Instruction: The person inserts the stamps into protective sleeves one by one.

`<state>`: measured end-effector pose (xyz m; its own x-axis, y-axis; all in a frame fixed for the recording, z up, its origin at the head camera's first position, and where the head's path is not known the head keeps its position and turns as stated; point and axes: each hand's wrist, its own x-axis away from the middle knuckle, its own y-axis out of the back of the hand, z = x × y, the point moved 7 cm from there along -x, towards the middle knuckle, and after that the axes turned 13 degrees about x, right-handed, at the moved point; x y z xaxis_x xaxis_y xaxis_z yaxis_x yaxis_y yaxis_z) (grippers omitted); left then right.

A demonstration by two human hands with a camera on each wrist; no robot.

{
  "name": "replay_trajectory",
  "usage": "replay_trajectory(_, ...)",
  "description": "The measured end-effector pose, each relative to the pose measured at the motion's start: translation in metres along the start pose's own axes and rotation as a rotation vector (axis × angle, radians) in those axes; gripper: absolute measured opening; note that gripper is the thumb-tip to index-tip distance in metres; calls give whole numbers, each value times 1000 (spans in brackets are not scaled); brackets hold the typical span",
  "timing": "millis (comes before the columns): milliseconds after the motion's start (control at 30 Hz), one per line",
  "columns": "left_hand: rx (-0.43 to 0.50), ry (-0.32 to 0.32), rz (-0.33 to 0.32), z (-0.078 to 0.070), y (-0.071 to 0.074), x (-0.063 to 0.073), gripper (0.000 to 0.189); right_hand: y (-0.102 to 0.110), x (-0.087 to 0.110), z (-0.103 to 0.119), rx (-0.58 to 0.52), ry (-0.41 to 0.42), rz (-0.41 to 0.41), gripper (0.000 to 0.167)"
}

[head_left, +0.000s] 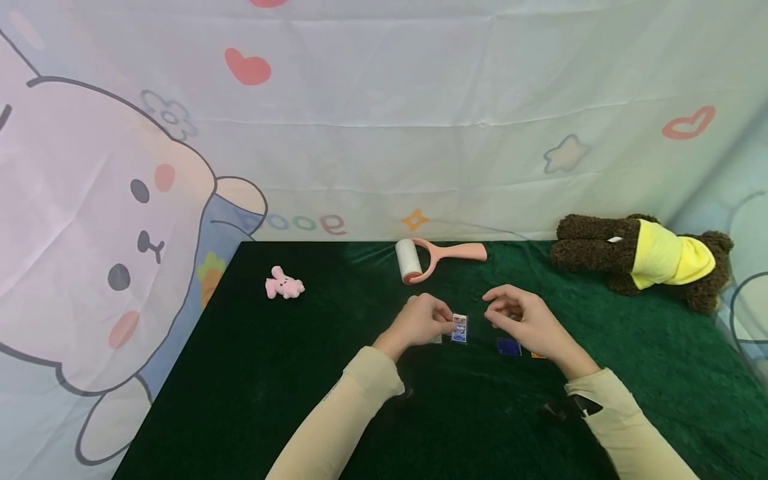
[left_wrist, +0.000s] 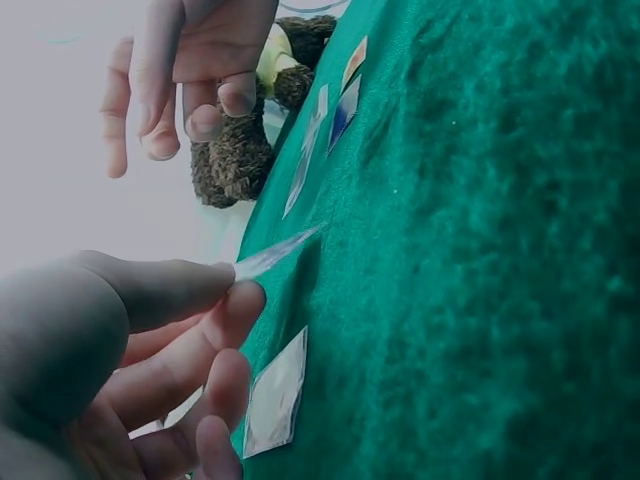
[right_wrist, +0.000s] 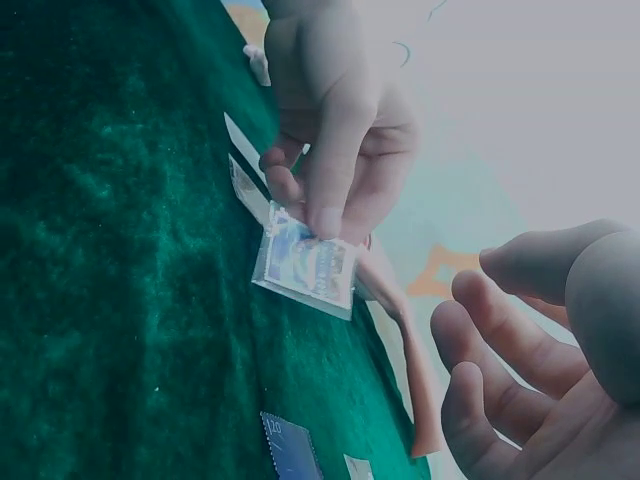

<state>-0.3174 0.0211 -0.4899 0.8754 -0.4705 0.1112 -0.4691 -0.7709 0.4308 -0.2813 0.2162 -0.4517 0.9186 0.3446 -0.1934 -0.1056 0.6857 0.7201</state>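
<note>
Between thumb and forefinger my left hand (head_left: 420,321) pinches the edge of a small postage stamp (head_left: 460,329), which has a blue picture and pale border. In the right wrist view this stamp (right_wrist: 305,268) looks glossy and is held tilted. My right hand (head_left: 528,321) hovers to the right with fingers loosely bent, holding nothing. Below it lie a dark blue stamp (head_left: 509,346) with a toothed edge and an orange one (head_left: 537,356), partly hidden by the wrist. Under my left hand a pale stamp (left_wrist: 276,398) lies on the green cloth.
A lint roller (head_left: 444,259) with a pink handle lies at the back of the green cloth (head_left: 300,400). A small pink plush toy (head_left: 285,285) sits at the left. A brown teddy bear (head_left: 612,257) in yellow lies at the right. Behind hangs a printed curtain (head_left: 384,133).
</note>
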Motion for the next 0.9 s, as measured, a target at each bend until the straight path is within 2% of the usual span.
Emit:
replay_trajectory(167,-34,40,-15,0,-1,-2,13,0,1,-2,-3,-8,3,24)
replay_trajectory(400,-39,56,-9,3,-1,-2,14,-1,1,-5,2,-5,-2,24)
replay_trajectory(900,-13,0,-36,3,16,11,24,5,4,-9,45,-32,7,23)
